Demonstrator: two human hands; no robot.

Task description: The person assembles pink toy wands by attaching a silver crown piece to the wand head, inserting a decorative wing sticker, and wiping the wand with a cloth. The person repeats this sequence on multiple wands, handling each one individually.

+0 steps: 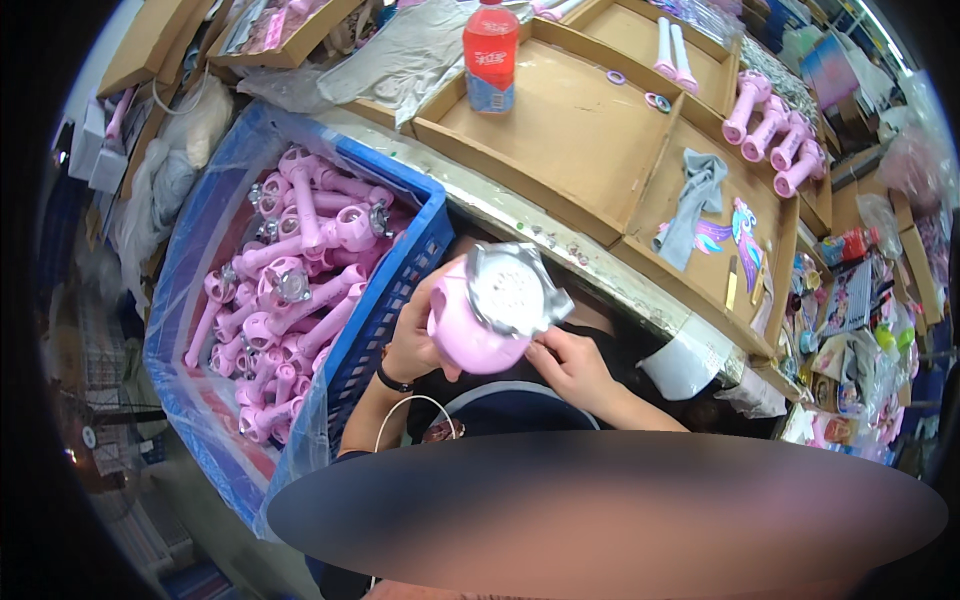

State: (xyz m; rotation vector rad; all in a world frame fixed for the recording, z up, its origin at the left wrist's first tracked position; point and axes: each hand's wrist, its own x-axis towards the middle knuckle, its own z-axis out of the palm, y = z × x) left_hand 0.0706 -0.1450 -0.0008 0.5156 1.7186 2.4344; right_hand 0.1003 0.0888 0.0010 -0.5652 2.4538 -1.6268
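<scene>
A pink plastic toy wand with a rounded head is tilted up in front of me. Its silver, pointed rim surrounds a white face with small dark holes. My left hand is wrapped round the toy's left side, a dark band on the wrist. At the toy's lower right edge, my right hand has thumb and fingers pinched together. Whatever sits between those fingertips is too small or hidden to name. The toy's handle is out of sight beneath its head.
To the left, a blue crate lined with clear plastic holds many similar pink toys. Ahead, cardboard trays line the bench, with a red-labelled bottle, a grey cloth, several pink handles and colourful cutouts.
</scene>
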